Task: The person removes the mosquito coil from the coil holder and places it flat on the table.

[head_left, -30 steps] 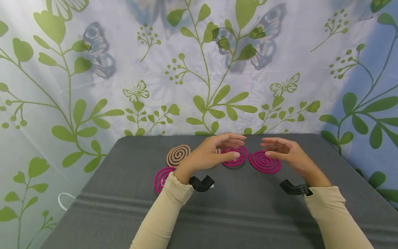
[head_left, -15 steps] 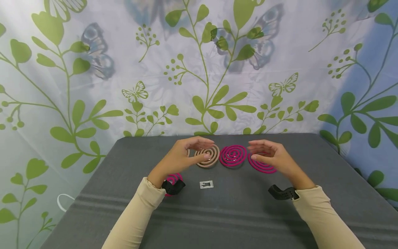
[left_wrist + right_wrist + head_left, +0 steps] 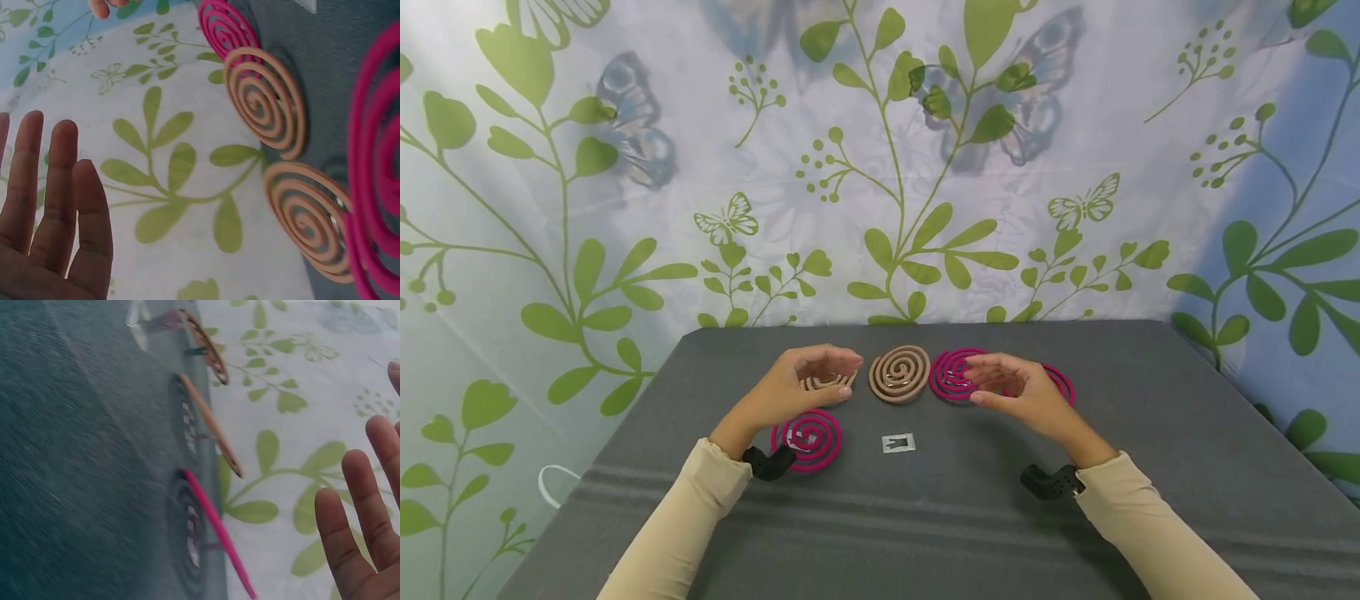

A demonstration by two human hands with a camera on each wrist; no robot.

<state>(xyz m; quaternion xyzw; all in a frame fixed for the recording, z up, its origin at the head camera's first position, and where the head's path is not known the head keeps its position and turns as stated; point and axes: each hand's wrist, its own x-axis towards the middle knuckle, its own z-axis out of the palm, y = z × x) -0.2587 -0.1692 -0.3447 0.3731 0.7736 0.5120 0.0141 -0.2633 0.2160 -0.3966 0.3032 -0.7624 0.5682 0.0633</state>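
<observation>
My left hand (image 3: pixel 786 392) hovers over the back-left of the table, fingers loosely bent and holding nothing. Behind it, a tan mosquito coil (image 3: pixel 829 382) is partly hidden. A second tan coil (image 3: pixel 900 375) lies in full view to its right. Nearest the left wrist, in front, is a pink coil (image 3: pixel 808 442). My right hand (image 3: pixel 1018 392) hangs over the two back-right pink coils; it overlaps one pink coil (image 3: pixel 951 375) and covers much of the rightmost pink coil (image 3: pixel 1062 382). In the right wrist view its fingers (image 3: pixel 359 487) are spread, with nothing in them.
A small flat metal piece with a cut-out (image 3: pixel 888 444) lies mid-table. The right wrist view shows coils raised above the grey tabletop (image 3: pixel 94 456). A leaf-and-butterfly curtain (image 3: pixel 850 167) hangs behind the table's back edge. A white loop (image 3: pixel 547 487) is off the left edge.
Both hands have moved to the left, the left one farther, uncovering the middle tan coil, the metal piece and the front pink coil. The coils stay where they were.
</observation>
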